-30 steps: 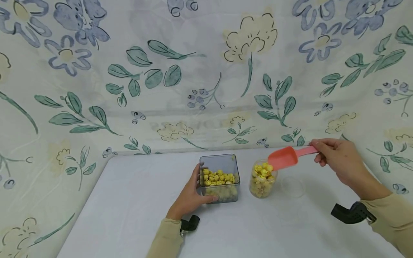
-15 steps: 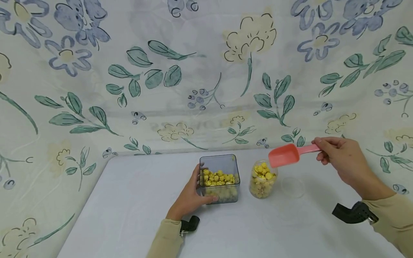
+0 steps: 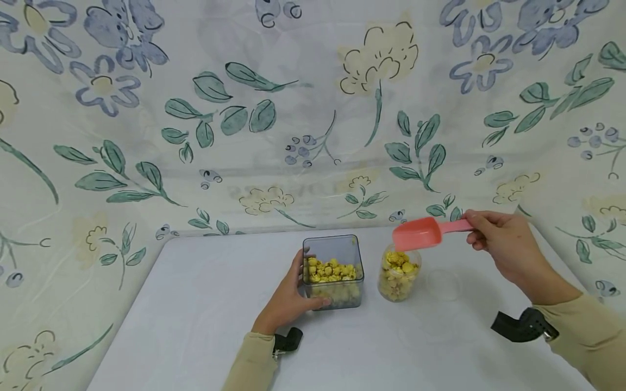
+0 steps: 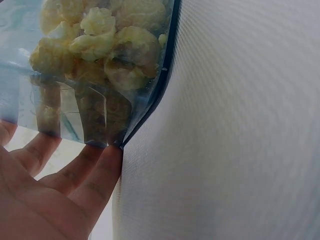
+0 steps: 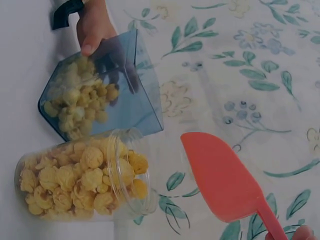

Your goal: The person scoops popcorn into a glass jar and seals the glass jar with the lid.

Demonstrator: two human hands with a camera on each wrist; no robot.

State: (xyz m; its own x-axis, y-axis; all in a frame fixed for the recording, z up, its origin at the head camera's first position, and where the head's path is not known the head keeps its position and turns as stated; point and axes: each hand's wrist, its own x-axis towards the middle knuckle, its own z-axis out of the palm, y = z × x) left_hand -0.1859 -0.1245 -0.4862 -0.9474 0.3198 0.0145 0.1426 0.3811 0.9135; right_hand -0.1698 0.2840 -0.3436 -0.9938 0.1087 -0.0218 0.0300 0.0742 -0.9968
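Note:
My left hand (image 3: 283, 301) grips a clear bluish square box (image 3: 358, 271) from its left side, thumb across the front and fingers behind. Yellow popcorn (image 3: 330, 270) fills its lower part; in the left wrist view the fingers (image 4: 90, 170) show against the box wall. In my right hand (image 3: 513, 244) the handle of a pink scoop (image 3: 417, 234) is pinched. Its bowl hangs above and a little behind the mouth of a clear round jar (image 3: 395, 290), which is filled with popcorn nearly to the rim. The right wrist view shows the scoop (image 5: 222, 180) apart from the jar.
A clear round lid (image 3: 444, 284) lies on the white table (image 3: 205, 304) to the right of the jar. Behind the table hangs a flowered cloth (image 3: 313, 108). Each wrist wears a black camera mount (image 3: 523, 325).
The right hand and scoop rise slightly to the right, then move left over the jar's mouth. The left hand and the box stay in place.

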